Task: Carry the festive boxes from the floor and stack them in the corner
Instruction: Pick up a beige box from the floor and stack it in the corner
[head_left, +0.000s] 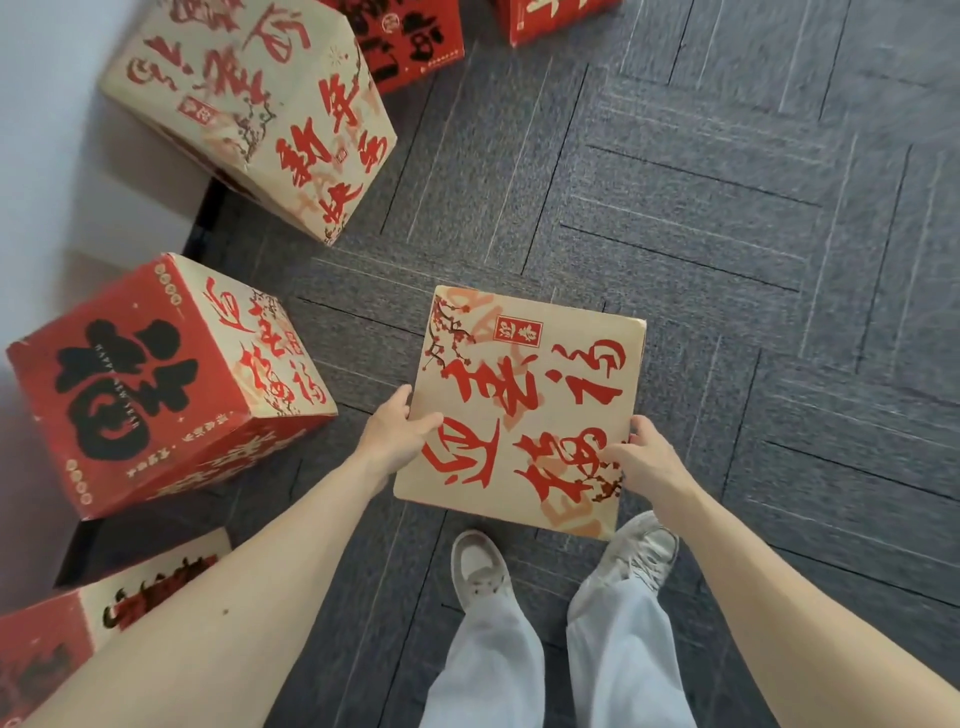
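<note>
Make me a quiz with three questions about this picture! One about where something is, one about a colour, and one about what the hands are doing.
1. Where is the red box with the big black sign, seen from the tan box in the middle?
A. To its left
B. To its right
C. On top of it

2. What colour is the writing on the tan box?
A. Blue
B. Green
C. Red

3. What are the left hand and the right hand doing?
A. Hanging empty
B. Each gripping an edge of the tan box
C. Both touching the shoes

Answers:
1 A: it sits at the picture's left side.
2 C: big red brush strokes cover its top.
3 B: one hand grips each side edge.
</note>
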